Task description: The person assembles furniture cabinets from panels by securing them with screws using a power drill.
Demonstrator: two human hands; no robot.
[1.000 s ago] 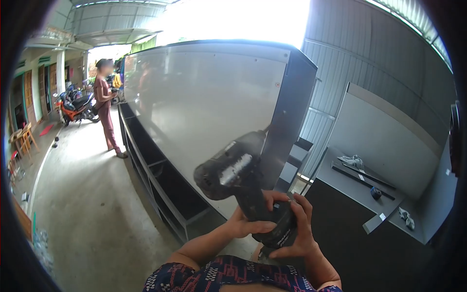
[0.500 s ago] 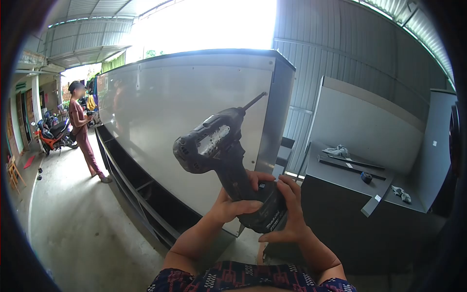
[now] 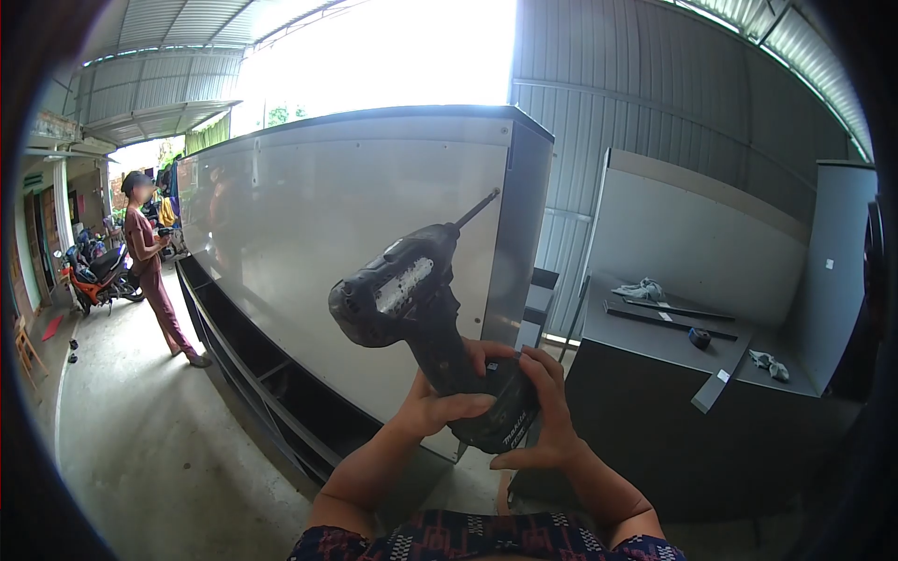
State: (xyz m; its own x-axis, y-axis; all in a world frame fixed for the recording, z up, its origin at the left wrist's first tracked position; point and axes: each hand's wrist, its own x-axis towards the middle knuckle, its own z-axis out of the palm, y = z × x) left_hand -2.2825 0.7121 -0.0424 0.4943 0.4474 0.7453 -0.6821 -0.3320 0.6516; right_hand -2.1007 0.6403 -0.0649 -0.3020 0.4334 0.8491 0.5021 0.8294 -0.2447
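Both hands hold a dark, worn cordless impact driver, tilted with its long bit pointing up and to the right. My left hand is wrapped about the lower grip, its thumb lying across the top of the battery end. On the other side, my right hand clasps the battery, fingers over its upper edge and thumb beneath. Behind the tool stands a large cabinet with a white panel and dark edges; the bit tip overlaps the panel's upper right part in this view.
A dark open frame runs along the cabinet's foot. To the right, a grey board carries dark strips, a tape roll and gloves. A person stands at the left near a motorbike.
The view has shifted slightly, so the cabinet and driver sit a little further left. My hands keep the same grip on the driver.
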